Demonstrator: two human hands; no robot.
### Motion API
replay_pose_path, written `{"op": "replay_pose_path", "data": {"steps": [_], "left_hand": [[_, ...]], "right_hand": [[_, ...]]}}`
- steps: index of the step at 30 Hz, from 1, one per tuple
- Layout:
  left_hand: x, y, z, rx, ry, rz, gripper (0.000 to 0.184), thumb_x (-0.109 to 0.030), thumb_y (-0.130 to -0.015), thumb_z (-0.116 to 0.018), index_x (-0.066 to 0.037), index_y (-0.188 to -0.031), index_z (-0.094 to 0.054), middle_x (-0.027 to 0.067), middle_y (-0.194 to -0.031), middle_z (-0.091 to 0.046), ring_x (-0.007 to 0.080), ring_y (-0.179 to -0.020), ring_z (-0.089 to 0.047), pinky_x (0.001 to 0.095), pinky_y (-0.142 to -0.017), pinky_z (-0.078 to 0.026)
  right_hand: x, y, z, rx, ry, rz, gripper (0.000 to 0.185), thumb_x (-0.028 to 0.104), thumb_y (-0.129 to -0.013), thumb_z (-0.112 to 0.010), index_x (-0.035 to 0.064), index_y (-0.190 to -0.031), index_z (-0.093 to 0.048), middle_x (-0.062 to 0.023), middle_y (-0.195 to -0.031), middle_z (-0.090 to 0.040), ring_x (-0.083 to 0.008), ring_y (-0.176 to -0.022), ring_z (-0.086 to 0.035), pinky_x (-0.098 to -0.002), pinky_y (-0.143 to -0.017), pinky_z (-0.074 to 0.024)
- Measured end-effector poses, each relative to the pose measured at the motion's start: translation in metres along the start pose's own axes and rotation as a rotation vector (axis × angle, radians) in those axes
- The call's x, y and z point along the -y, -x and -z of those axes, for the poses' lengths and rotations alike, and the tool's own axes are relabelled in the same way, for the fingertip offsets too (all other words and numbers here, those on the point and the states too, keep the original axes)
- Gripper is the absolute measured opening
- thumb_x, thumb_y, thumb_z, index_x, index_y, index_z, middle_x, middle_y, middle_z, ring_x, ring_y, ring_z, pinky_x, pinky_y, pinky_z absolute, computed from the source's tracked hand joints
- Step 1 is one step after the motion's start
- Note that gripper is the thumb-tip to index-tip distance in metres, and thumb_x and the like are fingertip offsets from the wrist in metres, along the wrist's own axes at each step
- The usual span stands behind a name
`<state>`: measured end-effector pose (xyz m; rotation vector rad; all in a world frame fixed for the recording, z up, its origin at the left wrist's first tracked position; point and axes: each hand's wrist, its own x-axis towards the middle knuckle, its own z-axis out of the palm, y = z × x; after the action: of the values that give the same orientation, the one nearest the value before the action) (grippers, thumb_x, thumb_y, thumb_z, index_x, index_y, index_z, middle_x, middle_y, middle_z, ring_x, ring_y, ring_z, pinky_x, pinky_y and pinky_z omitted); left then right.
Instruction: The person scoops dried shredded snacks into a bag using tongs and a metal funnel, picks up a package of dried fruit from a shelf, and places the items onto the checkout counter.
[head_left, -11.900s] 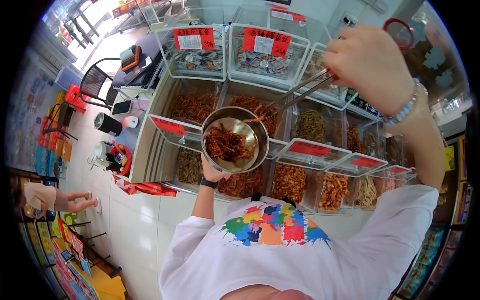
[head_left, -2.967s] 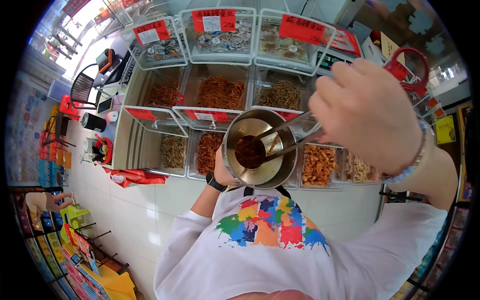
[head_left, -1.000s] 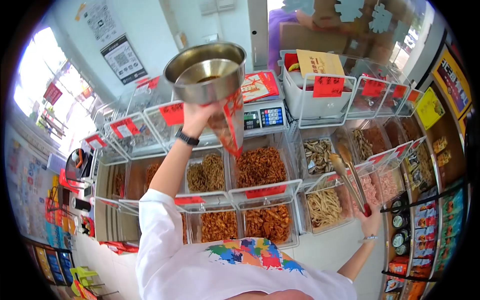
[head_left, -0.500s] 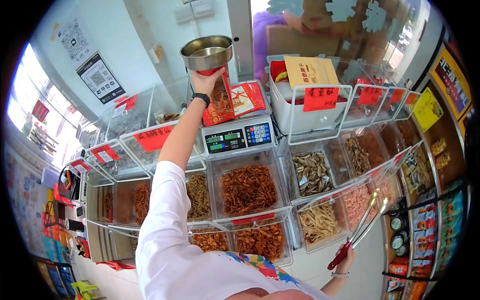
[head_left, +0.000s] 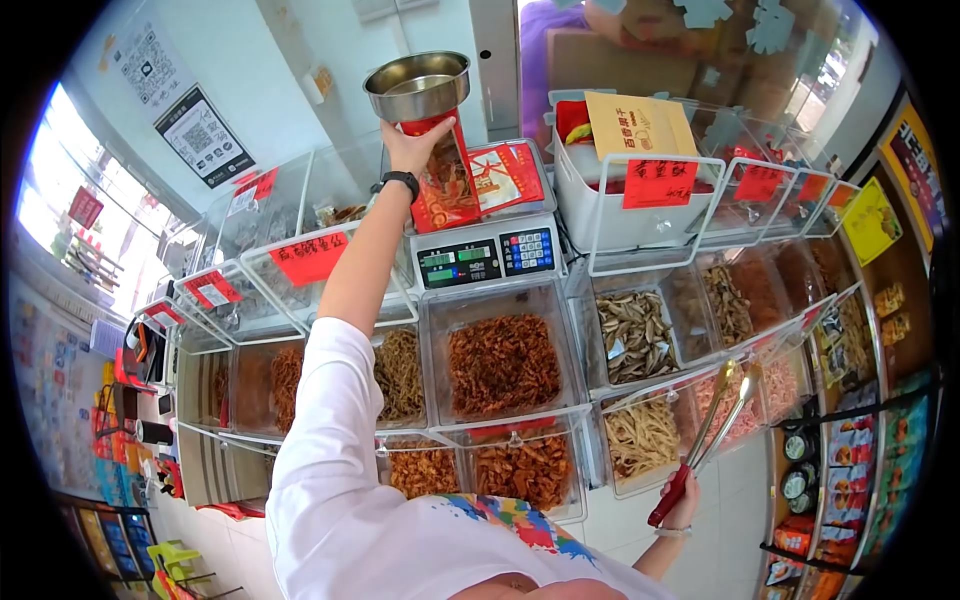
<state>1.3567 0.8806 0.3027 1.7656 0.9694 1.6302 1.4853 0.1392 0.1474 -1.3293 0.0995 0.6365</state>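
Note:
My left hand (head_left: 412, 150) is closed around the top of a red food bag (head_left: 447, 190) with a clear window that shows brown dried strips inside. A wide steel funnel (head_left: 417, 98) sits at the bag's mouth, just above my fingers. The bag stands upright, its lower end at the digital scale (head_left: 485, 258); another red and white packet (head_left: 510, 178) lies beside it on the scale. Low on the right, my right hand (head_left: 683, 500) grips the red handle of metal tongs (head_left: 712, 425). Their tips are slightly apart, point upward, and hold nothing visible.
Clear bins of reddish-brown dried shreds (head_left: 503, 365), small dried fish (head_left: 635, 337) and pale strips (head_left: 643, 437) fill the counter. White-framed lids (head_left: 657, 215) with red labels stand raised behind. Packed shelves (head_left: 850, 470) line the right side; a person is behind the glass.
My right hand and the tongs have shifted left and slightly up. My left hand keeps its hold on the bag below the funnel. The view has tilted slightly.

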Motion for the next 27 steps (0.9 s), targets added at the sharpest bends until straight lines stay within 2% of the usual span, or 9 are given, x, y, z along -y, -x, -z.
{"op": "replay_pose_path", "data": {"steps": [2, 12, 14, 16, 17, 19, 23, 25, 27], "left_hand": [[0.003, -0.003, 0.002, -0.006, -0.026, -0.006, 0.098, -0.028, -0.06, -0.091, 0.006, -0.129, -0.03, 0.0209, -0.124, -0.049, 0.0265, -0.113, -0.054, 0.0357, -0.093, -0.048], [0.002, -0.01, 0.01, 0.048, 0.078, 0.03, 0.097, -0.025, -0.061, -0.091, 0.005, -0.129, -0.029, 0.0217, -0.127, -0.048, 0.0273, -0.114, -0.054, 0.0362, -0.094, -0.049], [0.003, -0.01, 0.01, 0.043, 0.055, 0.028, 0.098, -0.025, -0.061, -0.091, 0.005, -0.13, -0.028, 0.0218, -0.126, -0.048, 0.0275, -0.114, -0.054, 0.0362, -0.094, -0.049], [0.001, -0.01, 0.009, 0.063, 0.149, 0.023, 0.108, -0.04, -0.053, -0.092, 0.009, -0.13, -0.033, 0.0234, -0.131, -0.044, 0.0307, -0.122, -0.046, 0.0383, -0.103, -0.039], [-0.003, -0.009, 0.008, 0.064, 0.151, 0.024, 0.108, -0.04, -0.053, -0.092, 0.009, -0.13, -0.033, 0.0234, -0.131, -0.044, 0.0307, -0.122, -0.046, 0.0383, -0.103, -0.039], [-0.01, -0.007, 0.005, 0.084, 0.168, -0.062, 0.098, -0.028, -0.06, -0.091, 0.004, -0.13, -0.031, 0.0196, -0.125, -0.051, 0.0255, -0.111, -0.056, 0.0358, -0.093, -0.049], [-0.022, -0.004, 0.001, 0.057, 0.076, -0.071, 0.093, -0.029, -0.059, -0.091, 0.004, -0.128, -0.038, 0.0174, -0.122, -0.055, 0.0233, -0.11, -0.056, 0.0347, -0.091, -0.049], [-0.031, -0.001, -0.001, 0.064, 0.12, -0.062, 0.082, -0.028, -0.058, -0.091, 0.004, -0.121, -0.049, 0.0161, -0.118, -0.059, 0.0218, -0.107, -0.059, 0.0339, -0.089, -0.049], [-0.041, 0.004, 0.002, 0.095, 0.085, -0.037, 0.077, -0.027, -0.059, -0.091, 0.005, -0.117, -0.052, 0.0154, -0.115, -0.061, 0.0214, -0.104, -0.06, 0.0336, -0.087, -0.05]], "right_hand": [[-0.005, -0.003, 0.002, 0.04, 0.009, 0.006, 0.045, 0.034, -0.098, -0.048, 0.0004, -0.127, -0.049, -0.0026, -0.077, -0.056, -0.0083, -0.056, -0.051, -0.0213, -0.047, -0.0413], [-0.006, 0.0, -0.005, 0.038, -0.084, 0.017, 0.049, 0.035, -0.099, -0.045, 0.0012, -0.134, -0.044, -0.0015, -0.078, -0.055, -0.008, -0.058, -0.049, -0.0204, -0.05, -0.0404], [-0.007, 0.0, -0.002, 0.095, -0.118, 0.11, 0.05, 0.037, -0.099, -0.042, 0.0016, -0.134, -0.044, -0.0013, -0.081, -0.054, -0.0076, -0.06, -0.048, -0.0206, -0.052, -0.0395], [-0.006, 0.0, -0.004, 0.066, -0.139, 0.148, 0.051, 0.037, -0.099, -0.044, 0.0005, -0.134, -0.043, -0.0018, -0.08, -0.054, -0.0081, -0.059, -0.048, -0.0204, -0.051, -0.0393], [-0.005, 0.0, -0.005, 0.039, -0.16, 0.188, 0.053, 0.037, -0.098, -0.046, -0.0007, -0.135, -0.042, -0.0023, -0.08, -0.054, -0.0085, -0.058, -0.048, -0.0203, -0.05, -0.0391], [-0.001, 0.002, -0.008, 0.025, -0.178, 0.203, 0.053, 0.037, -0.098, -0.046, -0.0008, -0.135, -0.041, -0.0024, -0.08, -0.054, -0.0086, -0.059, -0.048, -0.0204, -0.05, -0.0391], [0.005, 0.01, -0.01, 0.025, -0.211, 0.216, 0.054, 0.037, -0.098, -0.045, -0.0015, -0.136, -0.039, -0.0028, -0.081, -0.054, -0.0089, -0.059, -0.048, -0.0207, -0.051, -0.0391], [0.006, 0.015, -0.012, 0.03, -0.209, 0.221, 0.054, 0.037, -0.098, -0.045, -0.0016, -0.136, -0.039, -0.0029, -0.081, -0.054, -0.009, -0.059, -0.048, -0.0209, -0.051, -0.0388], [0.01, 0.022, -0.016, 0.037, -0.204, 0.225, 0.054, 0.037, -0.098, -0.044, -0.0017, -0.136, -0.039, -0.003, -0.081, -0.054, -0.009, -0.06, -0.048, -0.021, -0.05, -0.0386]]}}
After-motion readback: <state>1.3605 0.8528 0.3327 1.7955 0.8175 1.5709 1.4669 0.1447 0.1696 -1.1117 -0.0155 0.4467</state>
